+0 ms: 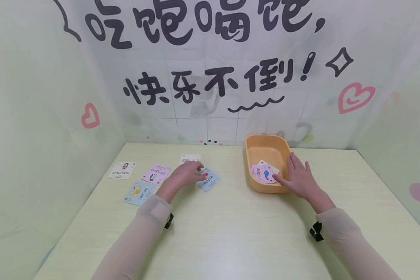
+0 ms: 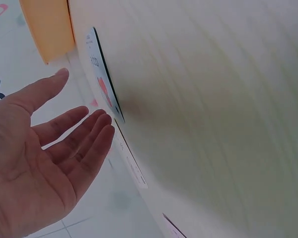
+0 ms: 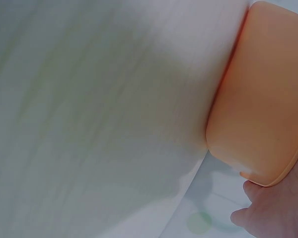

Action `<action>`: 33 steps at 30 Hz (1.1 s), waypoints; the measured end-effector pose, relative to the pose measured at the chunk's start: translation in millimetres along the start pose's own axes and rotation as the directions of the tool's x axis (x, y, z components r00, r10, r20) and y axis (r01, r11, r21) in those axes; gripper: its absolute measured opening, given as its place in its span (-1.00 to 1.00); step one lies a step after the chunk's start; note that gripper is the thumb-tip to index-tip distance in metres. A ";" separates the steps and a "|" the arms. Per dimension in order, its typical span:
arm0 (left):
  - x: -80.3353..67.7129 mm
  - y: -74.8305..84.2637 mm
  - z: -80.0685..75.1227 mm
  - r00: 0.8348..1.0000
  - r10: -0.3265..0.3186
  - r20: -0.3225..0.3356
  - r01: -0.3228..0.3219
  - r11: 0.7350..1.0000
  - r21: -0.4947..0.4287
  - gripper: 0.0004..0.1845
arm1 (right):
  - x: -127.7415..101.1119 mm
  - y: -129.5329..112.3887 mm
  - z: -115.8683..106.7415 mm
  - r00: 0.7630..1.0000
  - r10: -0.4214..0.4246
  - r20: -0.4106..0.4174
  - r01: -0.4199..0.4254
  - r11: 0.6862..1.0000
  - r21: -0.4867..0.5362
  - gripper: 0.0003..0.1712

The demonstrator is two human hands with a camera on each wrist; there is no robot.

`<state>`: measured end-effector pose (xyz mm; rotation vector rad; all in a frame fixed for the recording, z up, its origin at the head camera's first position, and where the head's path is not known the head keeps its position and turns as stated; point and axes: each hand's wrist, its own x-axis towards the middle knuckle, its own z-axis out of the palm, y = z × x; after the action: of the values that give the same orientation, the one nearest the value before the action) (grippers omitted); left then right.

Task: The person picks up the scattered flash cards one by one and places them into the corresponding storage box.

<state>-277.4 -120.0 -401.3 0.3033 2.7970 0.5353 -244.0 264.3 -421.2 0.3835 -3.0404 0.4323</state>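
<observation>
flat left hand touches blue apple card; relaxed right hand rests on orange tray

Tabletop: pale yellow-green with faint wood grain; tub: plain orange; sleeves: sheer beige, each with a black strap at the wrist. Cards: "dolphin" card pink with a blue animal, "apple" card light blue with a red fruit, "lemon" card light blue with a yellow fruit, "penguin" card pink, "shoulder" card white with black lettering. Backdrop: white-to-pale-green, printed with bold black characters, a black wavy line, pink hearts and faint grey tile lines.
</observation>
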 end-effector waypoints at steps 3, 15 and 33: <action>-2.2 -1.7 1.9 0.999 -0.035 0.012 0.036 0.999 -0.031 -0.41 | -0.2 0.0 0.3 1.000 0.001 0.001 -0.001 1.000 0.006 0.17; -5.3 -10.0 -1.1 1.000 0.011 0.019 -0.009 0.998 -0.064 -0.32 | -0.9 -0.6 -0.2 1.000 0.000 -0.007 0.000 1.000 0.001 0.16; 6.1 -27.8 -6.7 0.946 0.254 0.201 -0.263 0.965 0.017 -0.14 | -1.6 -0.6 -0.6 1.000 0.006 -0.009 -0.005 1.000 0.025 0.16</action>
<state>-289.4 -145.9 -407.4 0.7012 2.5930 0.4711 -242.3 264.3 -420.6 0.3735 -3.0310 0.4718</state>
